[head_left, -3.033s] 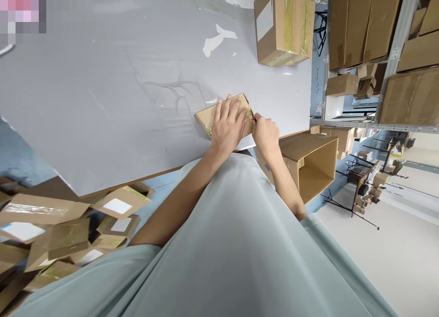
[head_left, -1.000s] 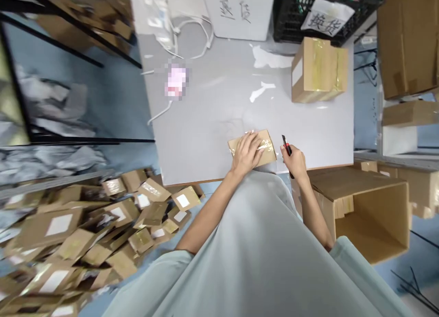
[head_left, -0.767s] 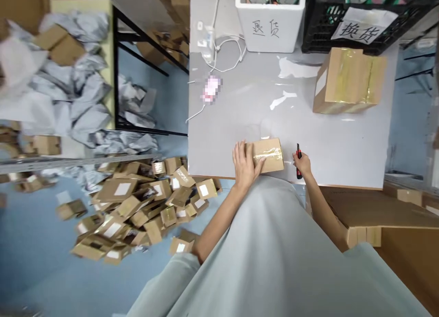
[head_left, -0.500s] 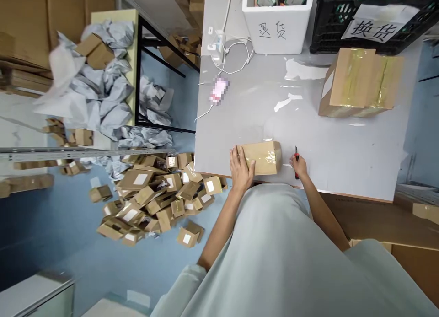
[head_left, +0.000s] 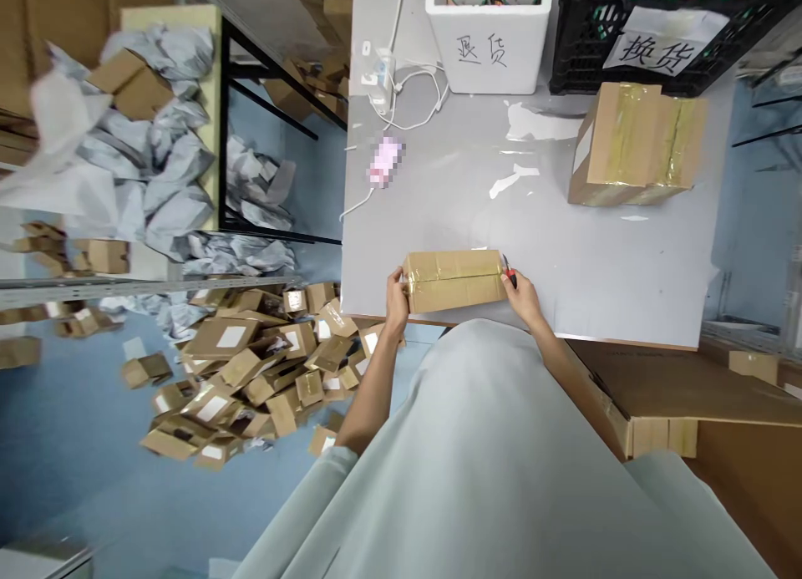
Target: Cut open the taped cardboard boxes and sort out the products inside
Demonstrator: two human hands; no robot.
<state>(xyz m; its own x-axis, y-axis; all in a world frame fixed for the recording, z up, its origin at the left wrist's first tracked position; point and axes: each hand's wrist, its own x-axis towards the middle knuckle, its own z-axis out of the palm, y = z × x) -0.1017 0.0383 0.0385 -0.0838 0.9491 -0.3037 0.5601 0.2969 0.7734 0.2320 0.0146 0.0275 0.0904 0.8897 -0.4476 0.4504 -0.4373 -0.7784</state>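
A taped cardboard box lies near the front edge of the grey table, with a strip of clear tape running along its length. My left hand grips the box's left end, fingers closed against it. At the right end, my right hand is closed around a red and black utility knife, its blade pointing up and away from me. The fingers of that hand are close to the box's right end; whether they press on it I cannot tell.
Two taped boxes stand at the table's right. Behind are a white bin, a black crate and a power strip with cables. Many opened boxes are heaped on the floor at left; a large carton stands at right.
The box has been turned so a long taped seam shows on top. My left hand went from lying on it to holding its left end; my right hand brought the knife to the right end.
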